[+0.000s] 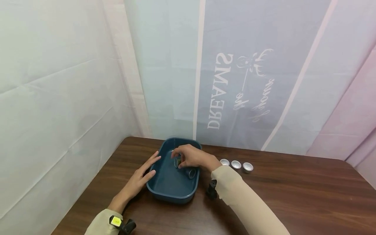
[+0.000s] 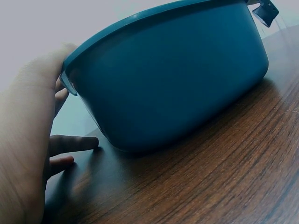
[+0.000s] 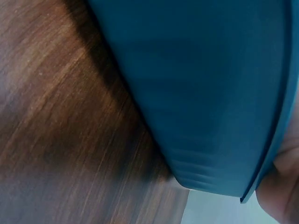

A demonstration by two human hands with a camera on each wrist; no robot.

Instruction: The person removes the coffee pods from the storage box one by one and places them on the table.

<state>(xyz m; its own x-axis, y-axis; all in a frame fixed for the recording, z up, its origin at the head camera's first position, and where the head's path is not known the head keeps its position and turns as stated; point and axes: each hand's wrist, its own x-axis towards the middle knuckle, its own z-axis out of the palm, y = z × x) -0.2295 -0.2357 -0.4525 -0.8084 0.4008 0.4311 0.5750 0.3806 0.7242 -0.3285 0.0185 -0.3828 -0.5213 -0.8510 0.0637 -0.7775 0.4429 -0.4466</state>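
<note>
A dark blue plastic bin (image 1: 170, 186) stands on the wooden table. My right hand (image 1: 191, 156) reaches over its right rim, thumb and fingers bent around a small silver-rimmed capsule (image 1: 176, 163) with a greenish side. Another such capsule (image 1: 192, 174) lies on its side in the bin, just below that hand. At the bin's left side, my left hand (image 1: 138, 179) has its fingers spread and fairly straight, fingertips at the rim. The left wrist view shows the bin's outer wall (image 2: 173, 74) with fingers beside its corner; in the right wrist view the wall (image 3: 196, 93) hides the fingers.
Three small silver-topped capsules stand in a row right of the bin, the outermost capsule (image 1: 248, 167) farthest right. A printed cloth curtain (image 1: 170, 81) hangs behind the table (image 1: 282, 189), with a pale cloth wall (image 1: 58, 114) along the left. Both wrists wear small cameras.
</note>
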